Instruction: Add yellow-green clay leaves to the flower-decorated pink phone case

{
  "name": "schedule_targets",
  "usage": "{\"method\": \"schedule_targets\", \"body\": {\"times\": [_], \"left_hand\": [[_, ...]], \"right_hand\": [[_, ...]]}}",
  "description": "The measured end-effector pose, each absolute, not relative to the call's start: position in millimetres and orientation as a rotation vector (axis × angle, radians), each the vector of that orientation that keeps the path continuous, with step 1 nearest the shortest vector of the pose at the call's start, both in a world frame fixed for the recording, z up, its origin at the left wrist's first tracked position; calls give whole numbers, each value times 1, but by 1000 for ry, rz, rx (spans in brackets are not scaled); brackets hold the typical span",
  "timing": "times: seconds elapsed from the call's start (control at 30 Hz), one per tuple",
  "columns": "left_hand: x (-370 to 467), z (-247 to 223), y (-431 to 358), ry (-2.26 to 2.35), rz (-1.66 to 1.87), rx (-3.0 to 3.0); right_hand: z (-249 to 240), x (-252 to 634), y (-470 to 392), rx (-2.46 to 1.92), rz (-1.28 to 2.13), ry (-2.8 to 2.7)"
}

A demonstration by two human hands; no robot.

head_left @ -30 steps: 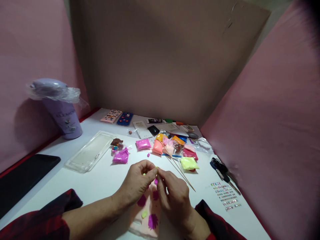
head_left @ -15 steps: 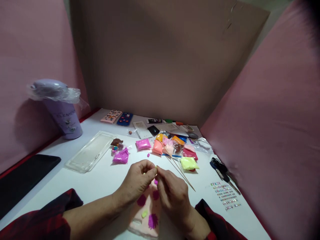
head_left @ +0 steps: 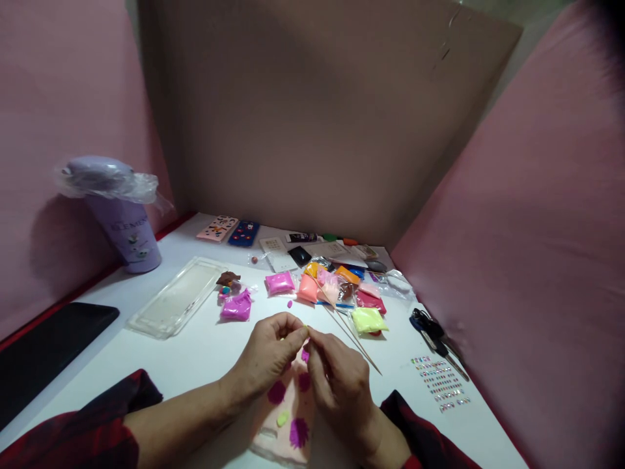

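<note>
My left hand (head_left: 276,348) and my right hand (head_left: 338,371) meet fingertip to fingertip, pinching a tiny bit of yellow clay (head_left: 306,327) between them. Both are closed, and most of the bit is hidden by the fingers. Below them lies a phone case covered in pale pink clay (head_left: 288,426), partly hidden by my hands. Purple clay blots (head_left: 299,432) dot its surface, with a yellow-green clay lump (head_left: 282,417) among them. Beyond the hands, a packet of yellow clay (head_left: 370,320) rests by two thin wooden sticks (head_left: 354,335).
Several colourful clay packets (head_left: 307,286) lie mid-table. A clear plastic tray (head_left: 173,299) and a black phone-like slab (head_left: 53,352) are left, near a purple tumbler (head_left: 124,228). Rhinestones (head_left: 442,381) and dark-handled scissors (head_left: 437,339) lie right. Two decorated cases (head_left: 244,232) sit at the back.
Almost nothing differs. My right fingertips have shifted very slightly, while both hands keep pinching at the same spot.
</note>
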State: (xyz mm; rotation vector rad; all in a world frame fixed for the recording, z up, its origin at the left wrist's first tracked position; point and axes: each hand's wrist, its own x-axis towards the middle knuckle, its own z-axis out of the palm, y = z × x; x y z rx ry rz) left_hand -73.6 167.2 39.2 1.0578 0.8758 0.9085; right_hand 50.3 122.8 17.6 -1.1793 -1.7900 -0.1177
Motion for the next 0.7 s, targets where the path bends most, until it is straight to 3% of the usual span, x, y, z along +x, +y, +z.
{"method": "schedule_targets", "body": {"times": [0.7], "left_hand": [[-77, 37, 172, 810, 844, 1074]], "right_hand": [[16, 53, 122, -1130, -119, -1825]]}}
